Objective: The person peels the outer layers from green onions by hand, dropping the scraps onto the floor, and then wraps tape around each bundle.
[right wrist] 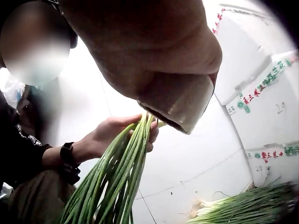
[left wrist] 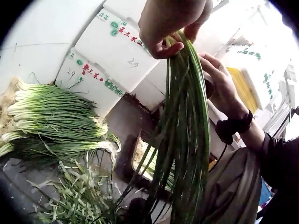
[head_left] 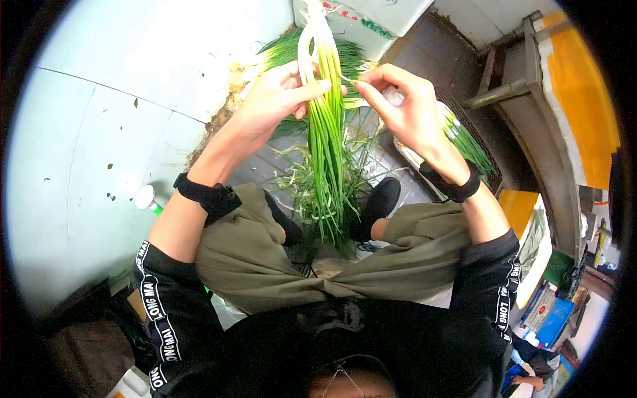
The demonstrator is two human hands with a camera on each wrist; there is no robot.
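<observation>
A bunch of green onions (head_left: pixel 326 126) hangs with white ends up and leaves down. My left hand (head_left: pixel 273 99) grips it below the white ends, thumb across the front; the left wrist view shows this hand (left wrist: pixel 172 23) above the hanging leaves (left wrist: pixel 187 107). Just right of the bunch, my right hand (head_left: pixel 413 109) pinches a thin pale strand (head_left: pixel 347 79) between thumb and index finger. In the right wrist view the right hand (right wrist: pixel 154 51) is dark and close, its fingertips hidden, while the left hand (right wrist: pixel 114 134) holds the bunch (right wrist: pixel 119 172).
More green onions (left wrist: pixel 56 116) lie on the floor by the wall and white boxes (left wrist: pixel 114 49). Loose trimmed leaves (left wrist: pixel 79 191) are heaped between the feet. A dark basket (head_left: pixel 488 146) with more onions stands at the right, beside a wooden frame (head_left: pixel 531 66).
</observation>
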